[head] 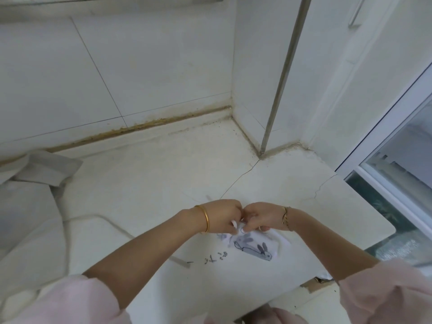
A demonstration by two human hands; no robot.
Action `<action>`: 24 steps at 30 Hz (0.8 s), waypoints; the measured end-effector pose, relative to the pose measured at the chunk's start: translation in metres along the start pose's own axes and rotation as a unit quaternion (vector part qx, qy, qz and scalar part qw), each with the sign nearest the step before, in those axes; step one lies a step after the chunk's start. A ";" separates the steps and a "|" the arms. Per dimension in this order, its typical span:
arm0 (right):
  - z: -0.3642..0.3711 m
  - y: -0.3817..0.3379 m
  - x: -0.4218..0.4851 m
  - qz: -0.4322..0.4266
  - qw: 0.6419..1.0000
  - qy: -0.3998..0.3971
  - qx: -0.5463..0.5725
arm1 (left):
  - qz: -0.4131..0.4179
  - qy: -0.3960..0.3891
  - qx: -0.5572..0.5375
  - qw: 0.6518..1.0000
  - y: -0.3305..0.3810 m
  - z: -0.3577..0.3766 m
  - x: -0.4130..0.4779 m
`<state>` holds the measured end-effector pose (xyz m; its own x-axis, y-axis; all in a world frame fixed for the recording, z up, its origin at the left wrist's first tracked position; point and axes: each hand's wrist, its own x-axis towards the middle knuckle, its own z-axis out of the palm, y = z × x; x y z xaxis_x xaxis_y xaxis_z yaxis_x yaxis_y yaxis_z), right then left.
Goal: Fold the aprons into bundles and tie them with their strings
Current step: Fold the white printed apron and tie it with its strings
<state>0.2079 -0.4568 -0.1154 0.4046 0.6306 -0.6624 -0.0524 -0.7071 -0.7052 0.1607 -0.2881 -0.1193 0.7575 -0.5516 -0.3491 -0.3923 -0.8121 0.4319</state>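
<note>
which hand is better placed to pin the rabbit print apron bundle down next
Probably the right hand: both hands pinch the top edge of the apron bundle, but the right sits directly over it, the fabric spreading beneath its wrist. The left hand is off to the left of the rabbit print.

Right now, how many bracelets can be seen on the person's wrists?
2. A plain gold bangle is on the left wrist, and a thinner gold bracelet is on the right wrist. The pink sleeves may hide others higher up the arms.
</note>
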 end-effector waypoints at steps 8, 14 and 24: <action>0.019 0.010 0.013 -0.015 0.992 0.078 -0.102 | -0.213 -0.060 -0.295 0.929 0.016 -0.023 0.010; 0.028 0.016 0.016 -0.028 0.994 0.099 0.024 | -0.275 0.066 -0.559 0.780 0.013 -0.004 0.016; -0.002 -0.005 0.001 -0.099 0.962 0.229 0.115 | -0.236 0.092 -0.401 0.880 0.017 0.025 0.019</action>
<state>0.2108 -0.4531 -0.1118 0.7838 0.5019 -0.3659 -0.1119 -0.4654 -0.8780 0.1550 -0.3166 -0.1398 0.8375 -0.0882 -0.5392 0.4287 -0.5058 0.7486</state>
